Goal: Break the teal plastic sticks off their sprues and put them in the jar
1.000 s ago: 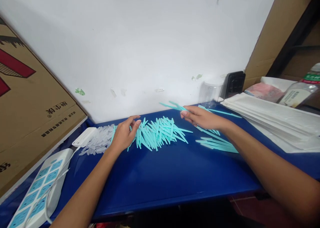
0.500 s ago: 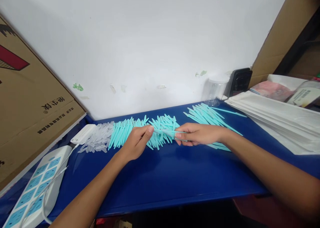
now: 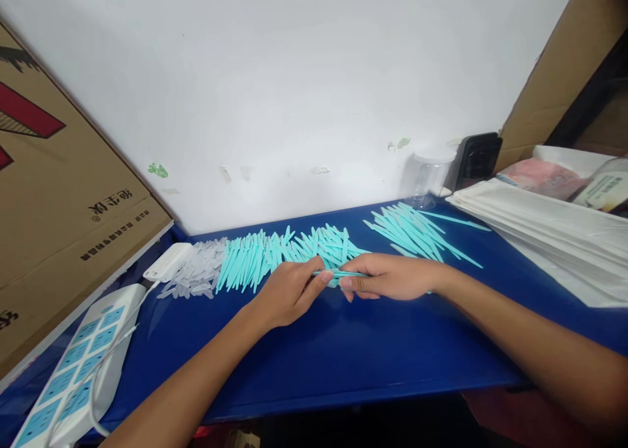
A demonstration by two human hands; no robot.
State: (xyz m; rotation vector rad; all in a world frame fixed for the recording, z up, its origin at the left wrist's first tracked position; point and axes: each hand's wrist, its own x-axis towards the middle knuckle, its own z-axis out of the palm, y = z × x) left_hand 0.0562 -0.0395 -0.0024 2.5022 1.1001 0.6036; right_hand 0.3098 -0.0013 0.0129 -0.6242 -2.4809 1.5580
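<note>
A slim turquoise stick (image 3: 335, 274), shaped like an eyebrow razor, is held level above the table between my two hands. My left hand (image 3: 293, 293) pinches its left end between thumb and forefinger. The other end is in my right hand (image 3: 392, 276), fingers closed round it and partly hidden. Just behind my hands lies a long row of similar turquoise sticks (image 3: 255, 255), many with pale tips. Another heap of turquoise sticks (image 3: 409, 229) fans out beyond my right wrist. Small translucent cap-like pieces (image 3: 199, 268) are piled at the row's left end.
The blue tabletop (image 3: 314, 369) meets a white wall (image 3: 294, 95). On the left are a white power strip (image 3: 81, 363), its cable and a cardboard box (image 3: 98, 193). A clear jar (image 3: 430, 176) and a stack of white sheets (image 3: 549, 232) stand at the right.
My left hand has moved right and slightly nearer, closing up to my right hand, so less of the stick shows between them. The view has shifted slightly.
</note>
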